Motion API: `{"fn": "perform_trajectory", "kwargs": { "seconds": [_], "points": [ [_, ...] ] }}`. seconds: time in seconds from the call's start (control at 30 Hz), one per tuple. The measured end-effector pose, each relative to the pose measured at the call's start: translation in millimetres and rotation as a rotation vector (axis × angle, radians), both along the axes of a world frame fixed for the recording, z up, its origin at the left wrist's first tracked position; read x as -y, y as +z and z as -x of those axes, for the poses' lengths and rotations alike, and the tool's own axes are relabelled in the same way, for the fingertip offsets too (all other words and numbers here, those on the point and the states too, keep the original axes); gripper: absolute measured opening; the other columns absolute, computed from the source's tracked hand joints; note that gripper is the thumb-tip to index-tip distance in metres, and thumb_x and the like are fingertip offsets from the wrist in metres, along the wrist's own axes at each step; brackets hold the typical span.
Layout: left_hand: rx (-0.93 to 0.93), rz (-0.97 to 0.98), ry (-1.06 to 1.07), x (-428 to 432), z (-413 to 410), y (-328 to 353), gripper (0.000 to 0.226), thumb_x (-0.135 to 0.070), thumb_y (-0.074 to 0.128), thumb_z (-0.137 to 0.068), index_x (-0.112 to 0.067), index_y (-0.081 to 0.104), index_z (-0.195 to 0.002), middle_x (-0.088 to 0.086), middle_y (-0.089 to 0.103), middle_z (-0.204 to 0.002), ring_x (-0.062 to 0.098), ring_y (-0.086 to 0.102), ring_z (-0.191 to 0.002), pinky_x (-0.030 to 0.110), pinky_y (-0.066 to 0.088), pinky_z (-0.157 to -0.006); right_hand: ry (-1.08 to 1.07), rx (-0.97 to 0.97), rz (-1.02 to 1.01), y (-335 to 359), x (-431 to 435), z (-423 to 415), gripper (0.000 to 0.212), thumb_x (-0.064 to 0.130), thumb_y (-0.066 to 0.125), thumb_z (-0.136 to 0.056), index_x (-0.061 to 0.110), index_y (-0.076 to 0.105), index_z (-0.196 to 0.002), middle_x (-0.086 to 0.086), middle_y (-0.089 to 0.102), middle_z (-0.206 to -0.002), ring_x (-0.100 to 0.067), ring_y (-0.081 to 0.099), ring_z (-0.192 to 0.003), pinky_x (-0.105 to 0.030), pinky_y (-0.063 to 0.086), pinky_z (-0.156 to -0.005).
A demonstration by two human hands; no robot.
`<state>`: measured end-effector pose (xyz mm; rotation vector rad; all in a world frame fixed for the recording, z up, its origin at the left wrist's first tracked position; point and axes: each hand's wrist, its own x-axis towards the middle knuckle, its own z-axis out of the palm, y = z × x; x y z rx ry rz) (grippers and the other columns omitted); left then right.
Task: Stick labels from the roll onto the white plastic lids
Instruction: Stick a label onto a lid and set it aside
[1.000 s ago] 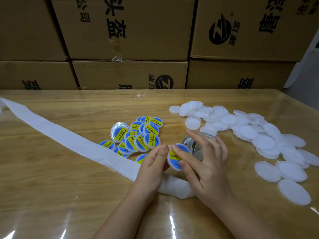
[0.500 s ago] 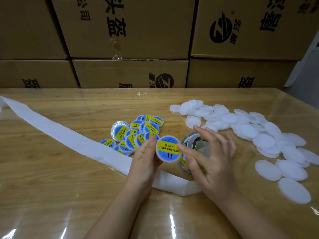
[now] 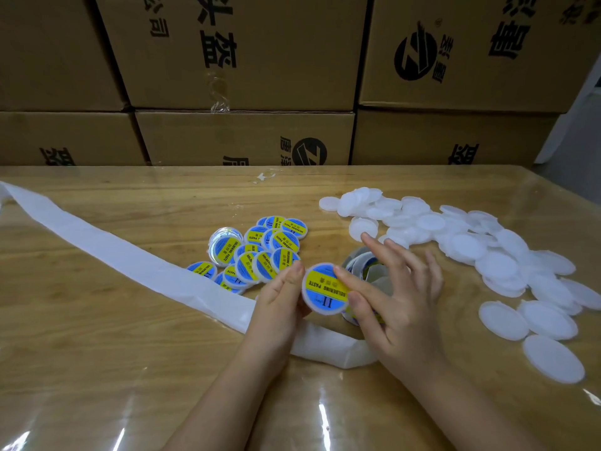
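Pinching labelled lid (image 3: pixel 325 289) rim: left hand (image 3: pixel 279 307) fingers | right hand (image 3: pixel 403 307) fingers straight, touching its face | plain lids (image 3: pixel 468 245) apart

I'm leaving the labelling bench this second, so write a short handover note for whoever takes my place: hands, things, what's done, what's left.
Left hand pinches a labelled lid by its rim, label facing the camera.
Right hand is open, with straight fingers touching that lid's label.
The label roll stands behind the right hand, and its empty backing strip trails left across the table.
Done: a pile of labelled lids lies left of centre.
Left: add this lid to the pile, then label the blank white lids spread on the right.
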<state>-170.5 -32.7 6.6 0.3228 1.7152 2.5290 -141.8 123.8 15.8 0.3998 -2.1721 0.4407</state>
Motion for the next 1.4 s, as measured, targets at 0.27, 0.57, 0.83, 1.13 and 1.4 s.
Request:
{"fn": "perform_trajectory", "kwargs": {
  "seconds": [0.27,0.57,0.83,1.13,1.4],
  "points": [
    [0.008,-0.102,0.072,5.7,4.7,1.3,0.033,-0.042,0.053,-0.09,-0.015,0.072,-0.092,0.01,0.07,-0.093,0.017,0.066,-0.089,0.028,0.054,-0.075,0.164,-0.047,-0.067,-2.7,5.2,-2.6,0.032,0.038,0.042,-0.095,0.039,0.072,-0.105,-0.001,0.051,-0.137,-0.022,0.042,-0.127,-0.061,0.021,-0.105],
    [-0.067,0.109,-0.058,0.7,-4.7,4.6,0.032,-0.045,0.055,-0.086,-0.014,0.062,-0.079,0.003,0.06,-0.072,0.011,0.058,-0.065,0.02,0.05,-0.06,0.037,0.046,0.037,-2.3,7.8,-2.1,0.045,0.044,0.056,-0.082,0.017,0.065,-0.117,0.01,0.065,-0.087,-0.011,0.052,-0.094,-0.051,0.019,-0.11],
    [-0.16,0.171,-0.093,-2.0,-5.4,3.7,0.021,-0.023,0.058,-0.077,-0.014,0.062,-0.095,-0.007,0.069,-0.071,0.004,0.063,-0.061,0.02,0.053,-0.058,-0.027,0.056,0.061,-0.8,4.3,-1.9,0.043,0.033,0.034,-0.1,0.014,0.072,-0.106,0.008,0.067,-0.082,-0.014,0.056,-0.084,-0.045,0.023,-0.108],
    [-0.191,0.235,0.051,-1.7,-3.2,3.6,0.022,-0.029,0.053,-0.081,-0.009,0.059,-0.08,-0.007,0.058,-0.062,0.006,0.057,-0.06,0.021,0.051,-0.054,0.065,0.04,-0.002,-2.8,9.9,-1.5,0.046,0.046,0.058,-0.081,0.013,0.069,-0.111,0.018,0.058,-0.086,-0.011,0.054,-0.086,-0.051,0.024,-0.106],
    [-0.386,0.566,0.135,-5.1,-10.8,3.6,0.018,-0.039,0.048,-0.086,-0.021,0.047,-0.08,-0.021,0.055,-0.069,-0.005,0.048,-0.063,0.011,0.039,-0.06,0.085,0.001,-0.021,-3.1,7.6,-0.3,0.029,0.031,0.052,-0.087,0.013,0.072,-0.099,0.011,0.06,-0.08,-0.009,0.052,-0.084,-0.054,0.027,-0.104]
  ]
}}
